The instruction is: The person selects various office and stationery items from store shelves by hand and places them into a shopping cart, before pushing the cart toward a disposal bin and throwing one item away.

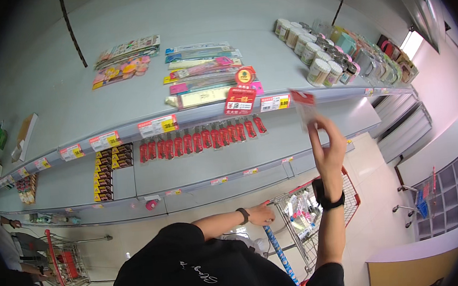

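My right hand (329,149) is raised in front of the shelf edge, pinching a small clear packet with a red header card (303,98) between thumb and fingers. What is inside the packet is too small to make out. A dark watch is on that wrist. Lower down, my left hand (260,215) is closed round the end of the blue patterned handle (280,252) of a shopping cart (355,193). Several mixed packages (303,213) lie in the cart. On the lower shelf, similar red-carded packets (196,141) lie in a row.
The upper shelf (73,110) carries flat colourful packages (127,69), long slim packets (206,68) and round tubs (319,72). Yellow-and-black boxes (103,176) are stacked below. At left, other people stand beside another cart (68,266). A small blue cart (421,202) is at right.
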`<state>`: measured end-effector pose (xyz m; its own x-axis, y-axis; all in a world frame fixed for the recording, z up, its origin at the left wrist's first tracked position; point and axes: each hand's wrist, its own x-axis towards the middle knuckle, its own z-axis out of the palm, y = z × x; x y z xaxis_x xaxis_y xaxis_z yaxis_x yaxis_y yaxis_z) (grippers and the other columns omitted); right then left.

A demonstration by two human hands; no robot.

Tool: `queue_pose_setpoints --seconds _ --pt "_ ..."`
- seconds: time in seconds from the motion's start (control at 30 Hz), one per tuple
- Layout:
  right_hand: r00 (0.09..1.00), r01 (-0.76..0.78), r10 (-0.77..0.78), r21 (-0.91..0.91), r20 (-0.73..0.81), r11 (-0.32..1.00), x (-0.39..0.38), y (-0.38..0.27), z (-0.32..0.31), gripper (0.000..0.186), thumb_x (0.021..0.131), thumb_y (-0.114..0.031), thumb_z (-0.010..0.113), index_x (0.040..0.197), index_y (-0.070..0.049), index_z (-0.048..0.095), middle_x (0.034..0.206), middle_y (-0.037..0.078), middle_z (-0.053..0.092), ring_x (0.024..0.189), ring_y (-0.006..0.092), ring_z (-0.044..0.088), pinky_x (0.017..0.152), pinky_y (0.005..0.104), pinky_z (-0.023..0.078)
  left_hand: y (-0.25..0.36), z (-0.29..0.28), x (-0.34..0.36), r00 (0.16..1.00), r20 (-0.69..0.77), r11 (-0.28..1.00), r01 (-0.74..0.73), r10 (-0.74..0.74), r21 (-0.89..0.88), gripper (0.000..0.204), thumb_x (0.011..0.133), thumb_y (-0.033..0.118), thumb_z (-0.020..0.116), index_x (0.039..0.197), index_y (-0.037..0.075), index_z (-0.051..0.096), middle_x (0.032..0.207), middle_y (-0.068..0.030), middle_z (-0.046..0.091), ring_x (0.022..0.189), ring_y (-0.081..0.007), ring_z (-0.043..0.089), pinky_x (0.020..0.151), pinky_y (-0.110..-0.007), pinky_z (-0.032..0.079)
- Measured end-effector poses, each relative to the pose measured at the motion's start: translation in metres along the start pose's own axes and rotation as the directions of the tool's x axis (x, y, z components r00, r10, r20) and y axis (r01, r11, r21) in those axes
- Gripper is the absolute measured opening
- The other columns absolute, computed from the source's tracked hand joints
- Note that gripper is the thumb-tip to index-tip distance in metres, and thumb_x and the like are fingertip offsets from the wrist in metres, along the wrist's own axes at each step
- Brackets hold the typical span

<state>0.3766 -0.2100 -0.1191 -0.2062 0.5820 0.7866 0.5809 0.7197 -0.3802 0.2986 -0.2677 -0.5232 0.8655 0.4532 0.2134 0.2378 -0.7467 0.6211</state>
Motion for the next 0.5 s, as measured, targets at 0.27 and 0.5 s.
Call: queue_pose_setpoints --seconds 0.27,0.5 --pt "0.915 0.398 -0.375 -0.193 0.146 0.897 0.115 -0.058 0.070 0.022 0.080 -0.001 0.063 0.100 -0.008 0.070 0.090 0.008 0.065 0.082 0.0288 0.063 0.071 0.0386 0.050 0.051 -0.101 -0.037 0.939 -0.316 0.979 0.078 -0.136 -0.190 0.016 0.087 0.013 0.055 0.097 0.003 0.061 0.095 -0.0110 0.064 0.092 -0.0301 0.061 0.082 -0.041 0.048" --pt "0.745 0.631 -0.401 -0.368 0.533 0.683 0.160 -0.070 0.176 0.010 0.083 -0.011 0.058 0.082 -0.002 0.062 0.083 0.018 0.065 0.074 0.0356 0.065 0.062 0.0455 0.051 0.048 -0.165 -0.134 0.758 -0.591 0.941 0.088 -0.277 -0.328 0.016 0.088 0.008 0.058 0.102 0.001 0.062 0.097 -0.0125 0.067 0.089 -0.0236 0.066 0.077 -0.036 0.051"
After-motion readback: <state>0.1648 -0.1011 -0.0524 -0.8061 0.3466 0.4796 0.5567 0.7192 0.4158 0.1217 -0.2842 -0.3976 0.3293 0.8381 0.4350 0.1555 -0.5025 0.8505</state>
